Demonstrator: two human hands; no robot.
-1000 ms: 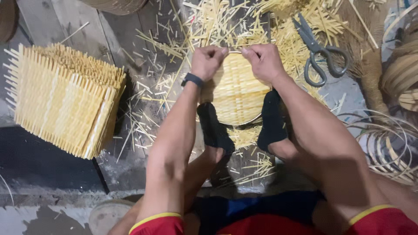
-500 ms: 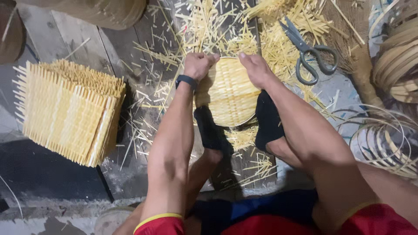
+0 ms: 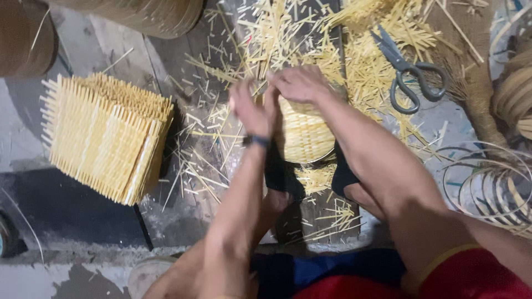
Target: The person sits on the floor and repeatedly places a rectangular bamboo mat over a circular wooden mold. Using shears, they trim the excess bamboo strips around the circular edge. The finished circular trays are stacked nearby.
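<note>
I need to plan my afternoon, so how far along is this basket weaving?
Done: a stack of flat woven mats sits at the left, and trimmed offcuts litter the floor. In hand: the left hand and right hand work the top edge of a small round woven basket, braced between the feet. Left: loose hoops and scissors lie unused at the right.

One pair of scissors (image 3: pixel 409 71), one round woven basket (image 3: pixel 303 133), one stack of woven mats (image 3: pixel 105 135), two hands.
</note>
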